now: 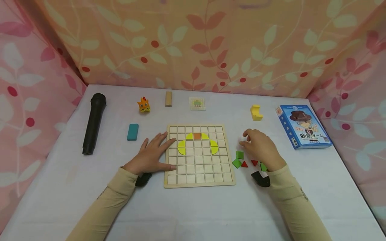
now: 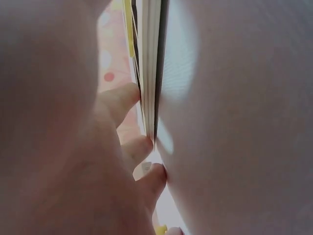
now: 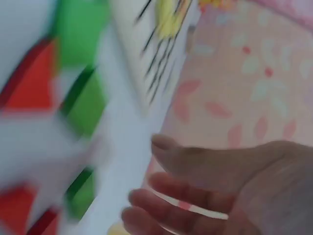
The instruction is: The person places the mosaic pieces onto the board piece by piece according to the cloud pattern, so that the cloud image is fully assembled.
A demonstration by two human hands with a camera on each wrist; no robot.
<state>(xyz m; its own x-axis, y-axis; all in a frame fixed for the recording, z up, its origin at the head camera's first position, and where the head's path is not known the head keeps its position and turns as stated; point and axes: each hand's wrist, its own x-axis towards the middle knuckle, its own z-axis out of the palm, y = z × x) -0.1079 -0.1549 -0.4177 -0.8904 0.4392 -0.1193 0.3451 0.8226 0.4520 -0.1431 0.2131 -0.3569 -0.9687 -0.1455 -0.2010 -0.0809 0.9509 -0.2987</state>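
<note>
On the white table, the left hand [image 1: 151,154] lies flat, steadying the wooden grid board [image 1: 199,155]; the right hand [image 1: 261,147] hovers loosely curled, holding nothing, over the green and red pieces [image 1: 245,162] (spares, I'd guess).

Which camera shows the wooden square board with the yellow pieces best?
The head view: the whole wooden board shows from above, grid and yellow pieces clear. The left wrist view shows only its edge; the right wrist view shows a blurred corner.
</note>
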